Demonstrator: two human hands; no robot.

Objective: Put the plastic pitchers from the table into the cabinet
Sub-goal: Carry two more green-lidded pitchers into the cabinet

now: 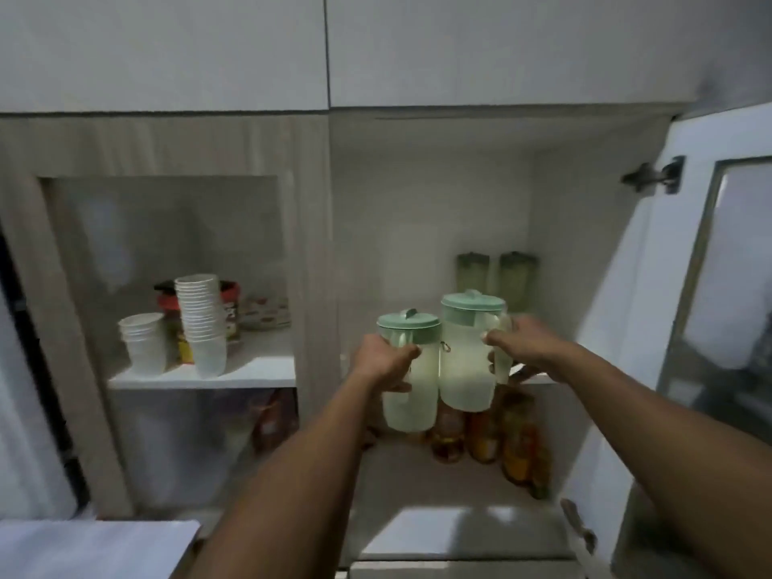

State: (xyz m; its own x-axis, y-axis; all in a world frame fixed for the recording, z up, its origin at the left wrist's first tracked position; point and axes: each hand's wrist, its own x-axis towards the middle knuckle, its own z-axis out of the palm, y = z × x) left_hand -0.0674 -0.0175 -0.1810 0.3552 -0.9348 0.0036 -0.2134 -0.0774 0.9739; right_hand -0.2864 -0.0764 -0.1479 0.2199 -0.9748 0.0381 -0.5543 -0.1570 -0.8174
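Note:
Two pale plastic pitchers with mint-green lids are held up side by side in front of the open cabinet [434, 202]. My left hand [384, 363] grips the handle of the left pitcher [411, 394], which hangs a little lower. My right hand [528, 346] grips the handle of the right pitcher [468, 369], at the level of the upper shelf's front edge [539, 379]. Both pitchers are upright and almost touch each other.
Two green tumblers [495, 277] stand at the back of the upper shelf. Jars and bottles [501, 436] fill the lower shelf. The cabinet door [710, 286] is swung open at right. Behind the shut left door are stacked white cups [200, 323].

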